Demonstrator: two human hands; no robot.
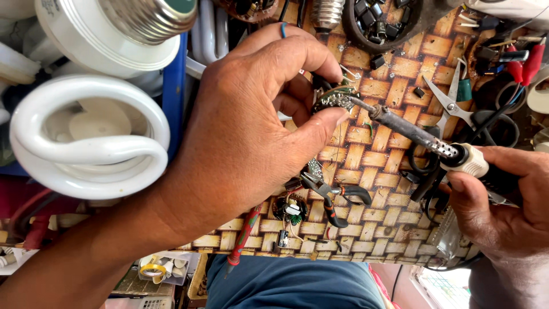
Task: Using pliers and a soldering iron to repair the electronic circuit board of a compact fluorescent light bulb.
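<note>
White glass fills the left of the scene: a spiral lamp tube (86, 137) lies there, and farther off a second lamp (114, 28) shows its metal screw base. Right of them, the left hand (246, 131) reaches in from the near left, closed around a small round circuit board (334, 98), which is pinched between the thumb below and the forefinger curled over the top. The board is held above the woven cane tray (394, 80), roughly at the scene's middle. Its studded solder side faces the camera, and thin wires curl off its far edge.

Near the wrist, on the tray, lie a red-handled screwdriver (245, 232), another small board (290, 209) with parts on it, and black-handled pliers (334, 197). A dark bowl (383, 20) of small black parts sits at the far edge.

The soldering iron (400, 123) slants up from the right, and its tip meets the held board's right rim. Scissors (449, 103) with steel blades lie just beyond the iron's shaft. Red clips (523, 63) rest at the far right. The right hand (503, 206) comes in from the near right, its fingers wrapped tight around the iron's dark handle just behind the pale collar.
</note>
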